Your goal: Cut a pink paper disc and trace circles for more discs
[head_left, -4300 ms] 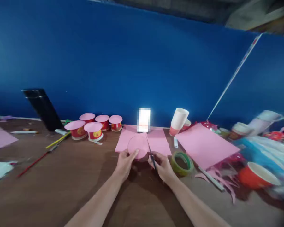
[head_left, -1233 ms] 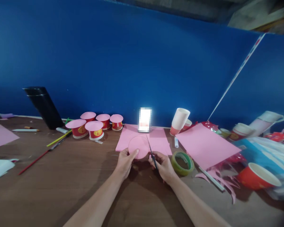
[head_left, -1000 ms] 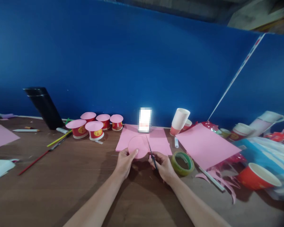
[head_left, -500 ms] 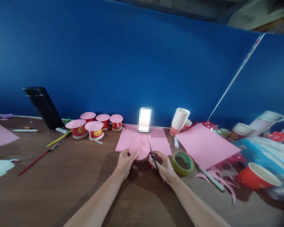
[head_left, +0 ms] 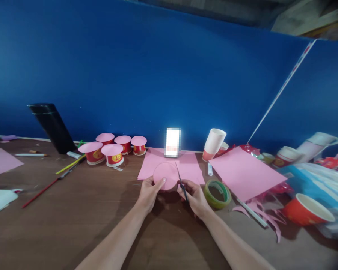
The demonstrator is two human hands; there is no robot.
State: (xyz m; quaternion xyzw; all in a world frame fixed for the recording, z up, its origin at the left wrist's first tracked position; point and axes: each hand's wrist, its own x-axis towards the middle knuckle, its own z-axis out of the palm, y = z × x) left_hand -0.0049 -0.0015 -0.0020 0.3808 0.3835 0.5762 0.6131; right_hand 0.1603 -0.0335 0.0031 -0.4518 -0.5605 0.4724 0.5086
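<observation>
A round disc of pink paper [head_left: 165,174] is pinched in my left hand [head_left: 148,195], thumb on top and fingers beneath. My right hand [head_left: 193,195] grips a pair of scissors [head_left: 181,183] with dark handles, blades pointing up and away along the disc's right edge. The scissors look narrow, and I cannot tell how far the blades are parted. Beyond both hands lie stacked pink paper sheets [head_left: 148,163], with a bright, pixelated phone-like rectangle [head_left: 172,142] standing at their back. Close to my right hand is a roll of green tape [head_left: 207,193].
Several red cups topped with pink discs [head_left: 112,159] stand at back left, near a black flask [head_left: 52,127]. On the right are stacked white cups [head_left: 214,140], a pink sheet [head_left: 245,174], paper scraps [head_left: 263,215] and a tipped red cup [head_left: 295,212]. A blue wall [head_left: 157,75] rises behind.
</observation>
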